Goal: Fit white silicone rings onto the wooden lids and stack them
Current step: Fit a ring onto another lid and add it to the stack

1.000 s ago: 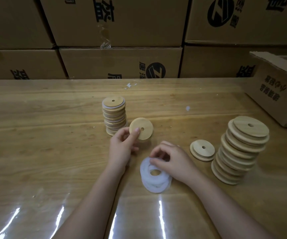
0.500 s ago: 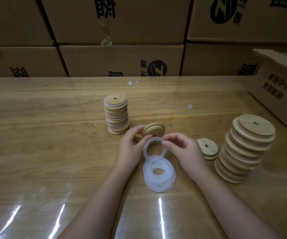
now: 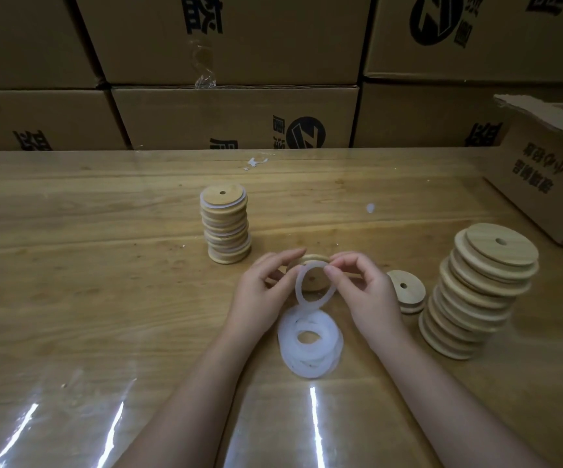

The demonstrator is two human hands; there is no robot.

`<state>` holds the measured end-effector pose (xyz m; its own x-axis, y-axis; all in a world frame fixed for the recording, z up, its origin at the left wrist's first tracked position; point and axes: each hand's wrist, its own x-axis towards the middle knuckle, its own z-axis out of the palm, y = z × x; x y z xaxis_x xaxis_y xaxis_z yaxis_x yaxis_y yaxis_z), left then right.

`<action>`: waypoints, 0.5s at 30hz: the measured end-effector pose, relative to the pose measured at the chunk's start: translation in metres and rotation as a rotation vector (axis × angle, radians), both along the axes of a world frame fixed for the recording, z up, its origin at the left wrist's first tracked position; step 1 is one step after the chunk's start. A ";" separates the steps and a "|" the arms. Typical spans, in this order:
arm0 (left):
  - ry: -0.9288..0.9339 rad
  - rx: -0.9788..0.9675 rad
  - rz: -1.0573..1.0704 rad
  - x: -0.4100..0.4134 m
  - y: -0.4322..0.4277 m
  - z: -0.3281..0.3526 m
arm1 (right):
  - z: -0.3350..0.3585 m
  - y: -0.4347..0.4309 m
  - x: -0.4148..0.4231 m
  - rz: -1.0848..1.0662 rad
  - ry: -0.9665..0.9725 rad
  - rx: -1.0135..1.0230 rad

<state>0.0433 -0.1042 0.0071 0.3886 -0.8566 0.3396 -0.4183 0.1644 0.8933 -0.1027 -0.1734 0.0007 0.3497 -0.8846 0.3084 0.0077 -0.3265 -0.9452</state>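
Grips: left hand (image 3: 262, 293) clasps round wooden lid (image 3: 312, 281); right hand (image 3: 369, 297) pinches thin white silicone ring (image 3: 299, 292) over it.

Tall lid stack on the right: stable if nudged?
Probably not: the right lid stack leans, its discs offset step by step, so a side push likely topples or shears it. The discs look rigid and round; spilled ones may roll.

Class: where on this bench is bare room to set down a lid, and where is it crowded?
Free: the table left of the ringed stack, and between it and the open carton. Crowded: centre-right, where the left hand holds a lid and the right hand pinches a ring, beside the ring pile, single lid and tall plain stack.
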 end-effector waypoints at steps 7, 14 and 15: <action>-0.190 -0.057 0.085 -0.004 0.000 -0.003 | -0.003 -0.001 0.000 -0.046 0.022 0.035; -0.335 -0.107 0.115 -0.001 -0.003 -0.009 | -0.003 0.002 0.002 -0.136 0.133 -0.250; -0.348 -0.110 0.116 -0.001 -0.002 -0.009 | -0.002 0.002 0.003 -0.144 0.134 -0.281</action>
<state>0.0421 -0.1065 -0.0017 0.3263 -0.7647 0.5557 -0.7151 0.1848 0.6742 -0.1001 -0.1715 -0.0017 0.2813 -0.8147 0.5070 -0.1751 -0.5631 -0.8076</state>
